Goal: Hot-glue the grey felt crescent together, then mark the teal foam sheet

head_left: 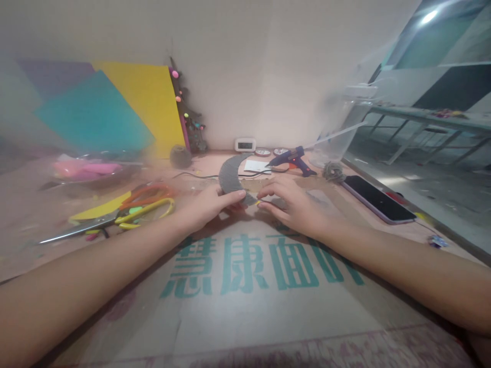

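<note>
Head: gray crescent (231, 176) seemingly between left fingers (235, 196).

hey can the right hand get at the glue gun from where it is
Probably yes. The glue gun lies just beyond the right hand, with nothing visible standing between them. Its fingertips are by the grey crescent's lower tip, so they would likely leave that first.

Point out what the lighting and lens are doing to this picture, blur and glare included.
Head view: the ceiling light glares at top right; also in the head view, the pink items at left are hazy, while the gray crescent looks clearer; the head view's wide lens stretches the left forearm and right forearm toward the edges.
</note>
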`<state>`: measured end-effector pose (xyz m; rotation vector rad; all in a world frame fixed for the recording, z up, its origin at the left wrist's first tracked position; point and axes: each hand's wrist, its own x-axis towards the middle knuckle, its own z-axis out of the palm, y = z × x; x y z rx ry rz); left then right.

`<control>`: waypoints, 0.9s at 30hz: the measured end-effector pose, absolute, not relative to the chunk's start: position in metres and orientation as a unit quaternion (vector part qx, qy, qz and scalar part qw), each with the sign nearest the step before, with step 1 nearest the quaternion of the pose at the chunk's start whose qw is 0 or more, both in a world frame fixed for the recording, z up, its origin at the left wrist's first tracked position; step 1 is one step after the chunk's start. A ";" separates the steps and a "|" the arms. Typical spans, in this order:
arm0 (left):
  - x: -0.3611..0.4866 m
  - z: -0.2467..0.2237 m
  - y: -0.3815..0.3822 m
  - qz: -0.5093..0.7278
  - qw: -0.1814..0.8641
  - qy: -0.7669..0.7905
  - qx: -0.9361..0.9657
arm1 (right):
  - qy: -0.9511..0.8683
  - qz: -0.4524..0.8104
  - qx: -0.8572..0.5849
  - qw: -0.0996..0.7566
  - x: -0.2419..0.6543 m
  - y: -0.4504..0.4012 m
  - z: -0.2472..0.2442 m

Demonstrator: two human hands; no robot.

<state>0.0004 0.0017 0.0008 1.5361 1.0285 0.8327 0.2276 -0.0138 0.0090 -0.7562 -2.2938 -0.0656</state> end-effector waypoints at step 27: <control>-0.001 0.000 0.001 0.348 0.524 0.406 0.663 | -0.891 -0.098 -0.235 0.376 0.227 -0.014 0.010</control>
